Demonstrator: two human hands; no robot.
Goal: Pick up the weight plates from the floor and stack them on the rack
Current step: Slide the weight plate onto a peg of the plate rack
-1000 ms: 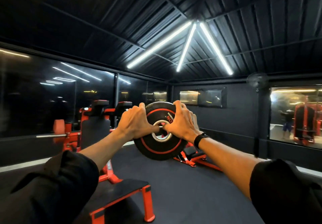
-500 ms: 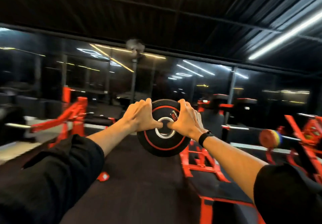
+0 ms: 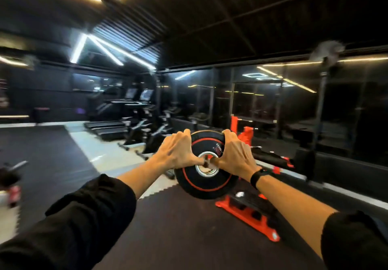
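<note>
A black weight plate (image 3: 204,182) with a red ring and a chrome hub is held upright in front of me at arm's length, above the floor. My left hand (image 3: 177,151) grips its upper left rim, with the thumb reaching into the centre hole. My right hand (image 3: 235,154) grips the upper right rim the same way, a black band on its wrist. No other plate shows in this blurred view.
A red steel frame (image 3: 249,213) sits on the dark rubber floor just below and right of the plate. Treadmills (image 3: 117,120) and exercise bikes (image 3: 151,135) line the left middle. Dark glass walls (image 3: 294,112) run along the right. A pale floor strip (image 3: 100,152) crosses ahead.
My view has swung left across the gym, from the red benches to the treadmills and bikes. Both hands keep the same hold on the plate.
</note>
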